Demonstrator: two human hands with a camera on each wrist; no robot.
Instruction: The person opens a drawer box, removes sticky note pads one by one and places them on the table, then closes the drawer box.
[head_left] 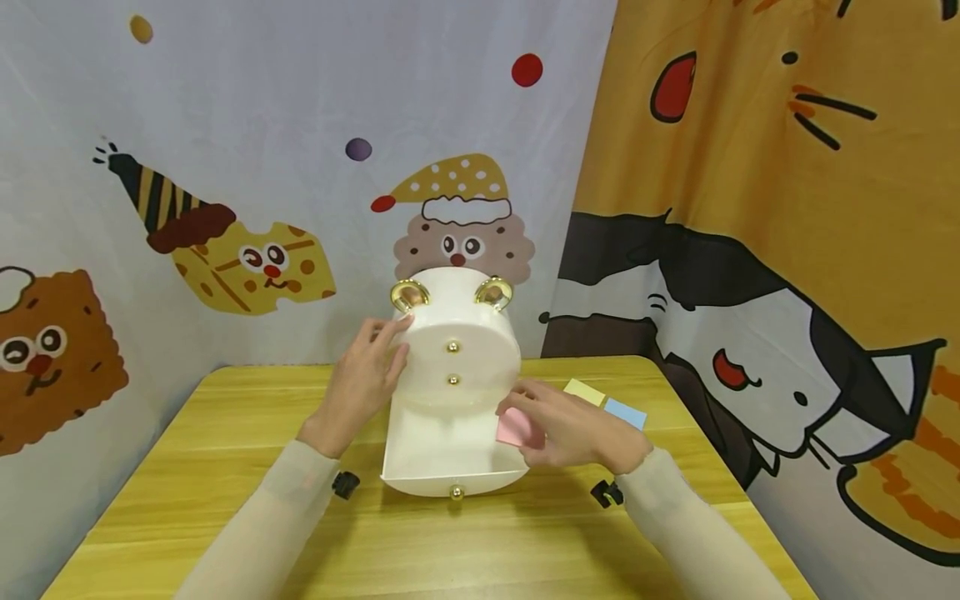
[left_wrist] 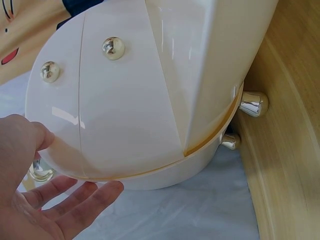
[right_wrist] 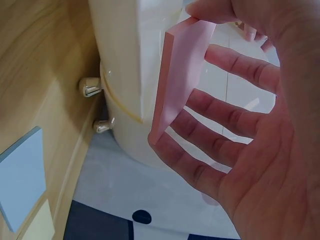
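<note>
A white drawer box [head_left: 457, 350] with gold ears and round gold knobs stands on the table. Its bottom drawer [head_left: 427, 454] is pulled out toward me. My left hand [head_left: 362, 383] holds the box's upper left edge, thumb against the front and fingers along the side, as the left wrist view [left_wrist: 35, 190] also shows. Between thumb and fingertips, my right hand [head_left: 570, 425] pinches a pink sticky note pad [head_left: 519, 429] at the right side of the drawer. In the right wrist view the pink pad [right_wrist: 182, 70] is tilted, its thick edge showing.
Right of the box, a yellow note pad [head_left: 585, 391] and a blue note pad [head_left: 626, 413] lie on the wooden table [head_left: 225, 467], partly behind my right hand. A cartoon-printed curtain [head_left: 300, 100] hangs behind the table and along its right side.
</note>
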